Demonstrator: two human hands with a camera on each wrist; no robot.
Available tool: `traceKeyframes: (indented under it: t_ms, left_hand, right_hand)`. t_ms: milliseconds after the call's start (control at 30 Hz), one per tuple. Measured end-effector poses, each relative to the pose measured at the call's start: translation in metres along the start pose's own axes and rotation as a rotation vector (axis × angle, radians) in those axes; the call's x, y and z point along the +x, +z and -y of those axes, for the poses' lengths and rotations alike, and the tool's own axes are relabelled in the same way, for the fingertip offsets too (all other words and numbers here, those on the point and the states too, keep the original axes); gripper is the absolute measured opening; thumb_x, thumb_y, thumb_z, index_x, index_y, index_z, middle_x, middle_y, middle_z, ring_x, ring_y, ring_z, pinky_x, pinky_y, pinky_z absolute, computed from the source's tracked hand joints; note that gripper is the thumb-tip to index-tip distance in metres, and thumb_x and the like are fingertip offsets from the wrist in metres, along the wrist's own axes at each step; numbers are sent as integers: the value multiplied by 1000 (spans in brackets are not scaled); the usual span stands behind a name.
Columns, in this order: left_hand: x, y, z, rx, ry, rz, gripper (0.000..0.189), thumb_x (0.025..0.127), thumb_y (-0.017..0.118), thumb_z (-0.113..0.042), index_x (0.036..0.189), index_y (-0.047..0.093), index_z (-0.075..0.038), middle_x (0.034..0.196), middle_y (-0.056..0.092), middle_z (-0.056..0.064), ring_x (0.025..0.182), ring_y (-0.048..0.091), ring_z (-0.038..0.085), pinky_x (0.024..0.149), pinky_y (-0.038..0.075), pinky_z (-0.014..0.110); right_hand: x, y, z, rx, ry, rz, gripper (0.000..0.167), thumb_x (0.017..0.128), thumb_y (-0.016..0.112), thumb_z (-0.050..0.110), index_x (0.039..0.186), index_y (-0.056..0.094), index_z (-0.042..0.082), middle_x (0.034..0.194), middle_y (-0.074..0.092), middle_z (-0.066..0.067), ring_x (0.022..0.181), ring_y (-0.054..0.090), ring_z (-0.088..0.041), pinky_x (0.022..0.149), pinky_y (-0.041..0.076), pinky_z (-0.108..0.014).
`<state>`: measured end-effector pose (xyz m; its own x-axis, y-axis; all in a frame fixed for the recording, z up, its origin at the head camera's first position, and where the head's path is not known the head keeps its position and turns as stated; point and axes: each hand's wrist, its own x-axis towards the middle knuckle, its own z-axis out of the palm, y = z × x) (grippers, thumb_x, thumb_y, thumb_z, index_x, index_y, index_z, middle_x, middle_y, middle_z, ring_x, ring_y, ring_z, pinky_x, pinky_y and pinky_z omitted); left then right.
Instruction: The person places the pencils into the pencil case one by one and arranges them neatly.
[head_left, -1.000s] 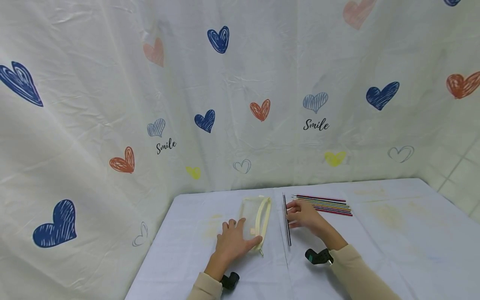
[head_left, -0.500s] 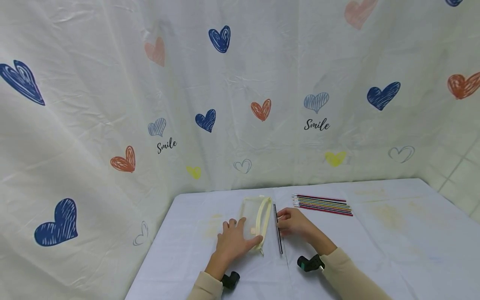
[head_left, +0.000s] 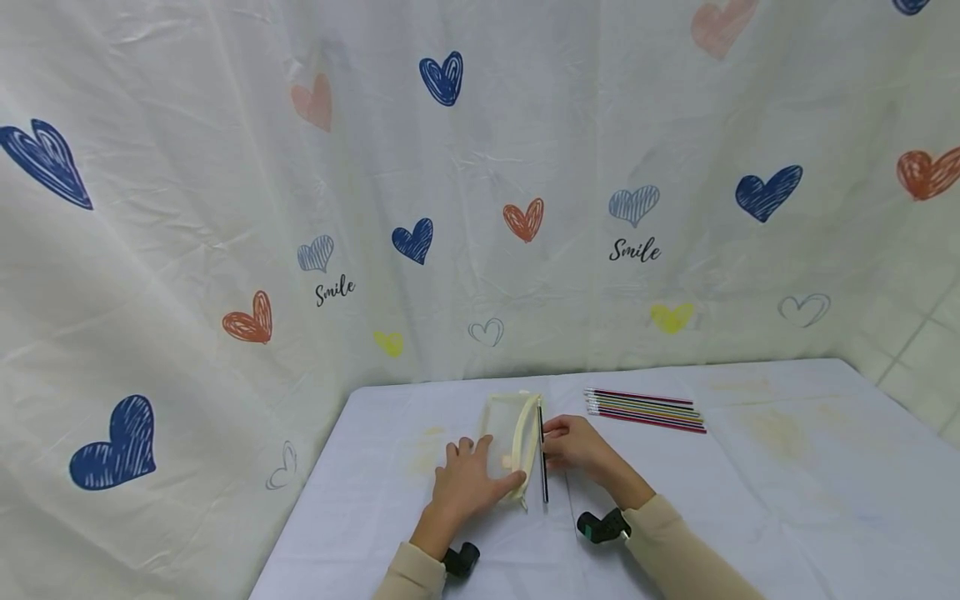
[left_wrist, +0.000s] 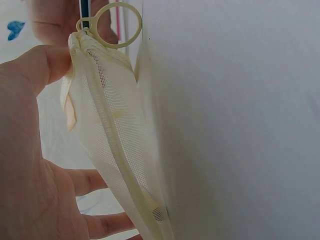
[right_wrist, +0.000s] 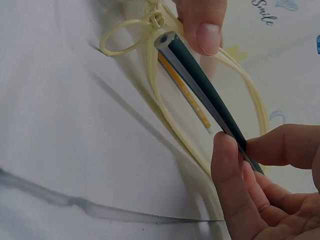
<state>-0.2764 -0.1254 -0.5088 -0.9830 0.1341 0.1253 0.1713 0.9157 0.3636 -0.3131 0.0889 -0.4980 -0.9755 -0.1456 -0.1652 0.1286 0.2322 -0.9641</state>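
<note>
Pencil (right_wrist: 200,82) nearer pouch (left_wrist: 112,110), in right hand (head_left: 577,446)

Left hand (head_left: 467,485) and right hand (head_left: 583,450) are bare, beyond a plain beige left sleeve (head_left: 412,575) and matching right sleeve (head_left: 682,546). The stubby left wrist camera (head_left: 462,561) is black; the black right wrist camera (head_left: 598,527) shows a greenish patch (head_left: 587,529).

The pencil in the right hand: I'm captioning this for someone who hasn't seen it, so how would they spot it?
On the white-covered table, find the cream mesh pouch that the left hand touches. Along its right edge, the right hand pinches the pencil. Dark with pale stripes, it runs beside the pouch, whereas the other pencils lie crosswise in a colourful row farther right.
</note>
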Motion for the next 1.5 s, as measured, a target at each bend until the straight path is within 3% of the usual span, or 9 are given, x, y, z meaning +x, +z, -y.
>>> traceKeyframes:
  t_ms: [200,767,1300,1500]
  left_hand:
    - [0,1,1,0,-9,12,92,79,65,-78,147,53,-16,133,54,18,118,47,35,83,47,62]
    - [2,2,3,-16,-12,5,93,78,63,-80,146,54,-18,133,54,16,119,46,34,83,46,60]
    - [1,1,1,-9,-6,14,92,79,63,-79,147,54,-16,131,53,17,118,46,34,83,46,61]
    - [-1,-1,0,-10,0,3,93,79,65,-77,146,55,-15,128,54,17,115,47,33,80,46,60]
  right_hand:
    - [3,5,3,2,-3,-4,35,94,65,1,125,56,-11,107,68,-20,76,66,-16,67,60,-32]
    - [18,21,6,41,15,-30,35,90,70,0,123,59,-8,103,70,-15,70,66,-17,65,59,-32]
    - [25,28,7,116,1,-81,22,90,62,-7,112,61,-10,79,67,-14,63,62,-15,60,57,-29]
    - [21,19,5,69,-5,-75,24,91,61,-5,114,63,-9,84,68,-14,68,64,-16,62,58,-30]
